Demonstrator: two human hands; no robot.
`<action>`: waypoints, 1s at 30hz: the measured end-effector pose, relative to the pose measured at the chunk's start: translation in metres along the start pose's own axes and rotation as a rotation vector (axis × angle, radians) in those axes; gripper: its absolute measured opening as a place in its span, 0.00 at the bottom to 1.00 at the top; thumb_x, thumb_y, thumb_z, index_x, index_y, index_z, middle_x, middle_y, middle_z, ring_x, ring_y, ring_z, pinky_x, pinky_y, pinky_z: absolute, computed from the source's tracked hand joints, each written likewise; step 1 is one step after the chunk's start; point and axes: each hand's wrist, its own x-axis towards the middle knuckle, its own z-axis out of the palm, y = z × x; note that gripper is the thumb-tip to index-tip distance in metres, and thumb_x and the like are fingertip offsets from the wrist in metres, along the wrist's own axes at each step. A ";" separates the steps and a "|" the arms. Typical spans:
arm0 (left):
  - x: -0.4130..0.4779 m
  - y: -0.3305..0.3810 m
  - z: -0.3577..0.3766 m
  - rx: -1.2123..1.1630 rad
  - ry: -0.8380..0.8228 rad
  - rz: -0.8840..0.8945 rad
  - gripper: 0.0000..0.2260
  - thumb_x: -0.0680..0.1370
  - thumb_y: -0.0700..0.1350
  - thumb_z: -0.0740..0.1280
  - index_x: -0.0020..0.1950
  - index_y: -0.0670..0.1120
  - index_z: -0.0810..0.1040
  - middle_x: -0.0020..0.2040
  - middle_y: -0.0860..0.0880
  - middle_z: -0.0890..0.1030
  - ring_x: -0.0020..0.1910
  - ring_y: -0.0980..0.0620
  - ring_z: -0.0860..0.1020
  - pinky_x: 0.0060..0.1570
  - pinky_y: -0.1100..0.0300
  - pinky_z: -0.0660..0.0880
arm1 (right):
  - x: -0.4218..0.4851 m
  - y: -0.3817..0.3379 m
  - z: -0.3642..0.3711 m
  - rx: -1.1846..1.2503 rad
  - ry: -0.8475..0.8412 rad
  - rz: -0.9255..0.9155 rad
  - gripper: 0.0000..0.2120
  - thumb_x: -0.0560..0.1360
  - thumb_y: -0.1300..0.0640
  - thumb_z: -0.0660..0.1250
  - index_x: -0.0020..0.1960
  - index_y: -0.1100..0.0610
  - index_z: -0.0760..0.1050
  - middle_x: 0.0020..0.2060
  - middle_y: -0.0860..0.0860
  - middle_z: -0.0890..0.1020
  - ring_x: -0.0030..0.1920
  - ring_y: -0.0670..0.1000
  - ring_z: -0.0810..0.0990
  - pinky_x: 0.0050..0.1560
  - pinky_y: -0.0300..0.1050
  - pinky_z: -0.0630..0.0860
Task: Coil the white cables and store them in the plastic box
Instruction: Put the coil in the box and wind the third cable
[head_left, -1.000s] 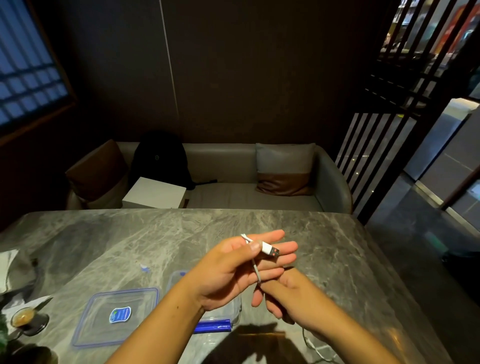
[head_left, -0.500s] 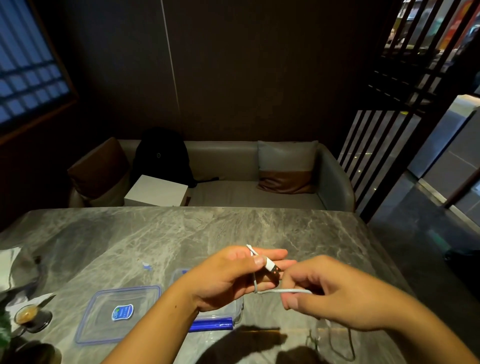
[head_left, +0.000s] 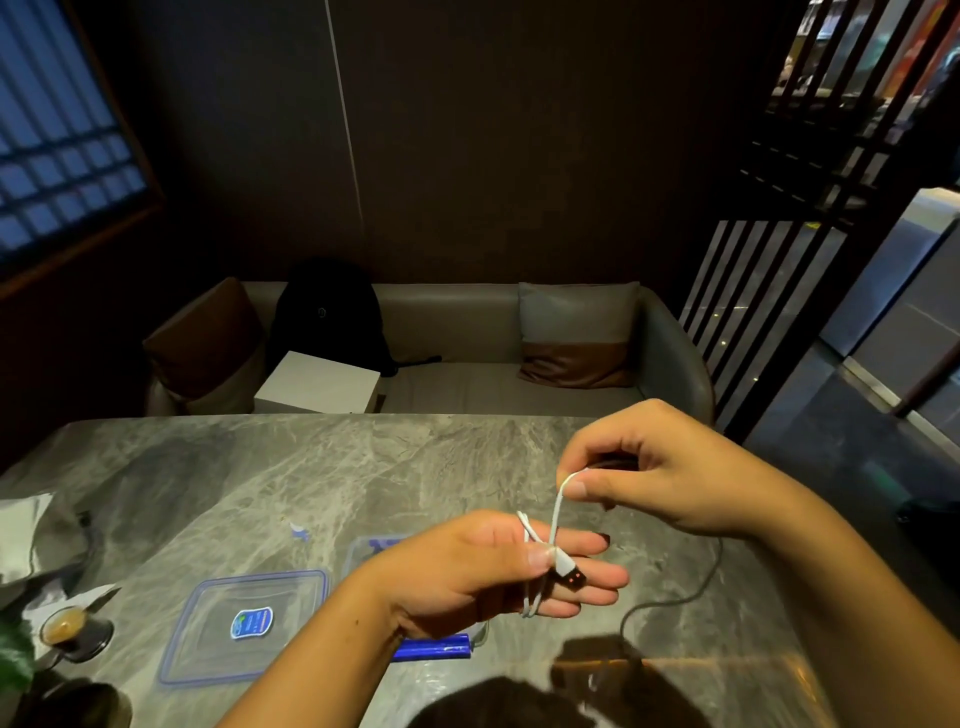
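My left hand (head_left: 483, 569) hovers over the table with its fingers stretched out, its thumb pinning the USB plug end of a white cable (head_left: 557, 512) against them. The cable loops around those fingers. My right hand (head_left: 660, 473) is higher and to the right, pinching the cable between thumb and forefinger so a strand runs up from the left hand. The rest of the cable trails down to the table at the right. The clear plastic box (head_left: 363, 553) with blue clips sits under my left hand, mostly hidden. Its lid (head_left: 244, 623) lies flat to the left.
The grey marble table (head_left: 291, 478) carries a small cup of coffee (head_left: 65, 623) on a saucer and crumpled paper (head_left: 26, 535) at the left edge. Beyond it stands a sofa with cushions, a black backpack (head_left: 327, 312) and a white box (head_left: 317, 382).
My right hand has risen from under and beside the left hand to up and right, pulling the cable around the left fingers. The left hand has dropped slightly, still pinning the plug.
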 end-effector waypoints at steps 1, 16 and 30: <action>0.001 0.001 0.001 0.019 -0.009 -0.008 0.19 0.84 0.40 0.56 0.74 0.36 0.66 0.71 0.38 0.74 0.70 0.41 0.72 0.70 0.49 0.69 | 0.002 0.000 0.003 0.005 0.003 -0.016 0.04 0.77 0.58 0.71 0.45 0.55 0.84 0.36 0.49 0.84 0.37 0.47 0.82 0.40 0.41 0.78; 0.004 0.006 0.010 0.026 0.055 0.087 0.17 0.84 0.38 0.57 0.72 0.37 0.69 0.67 0.37 0.77 0.67 0.40 0.76 0.66 0.51 0.74 | 0.010 0.020 0.011 0.236 0.136 -0.094 0.04 0.76 0.64 0.70 0.47 0.61 0.83 0.36 0.57 0.83 0.36 0.49 0.79 0.39 0.40 0.76; 0.003 0.009 0.010 0.034 0.048 0.132 0.17 0.83 0.38 0.57 0.71 0.37 0.71 0.66 0.37 0.77 0.66 0.40 0.77 0.64 0.52 0.75 | 0.016 0.029 0.016 0.301 0.154 -0.072 0.05 0.77 0.64 0.69 0.47 0.61 0.84 0.38 0.56 0.84 0.36 0.51 0.79 0.40 0.41 0.77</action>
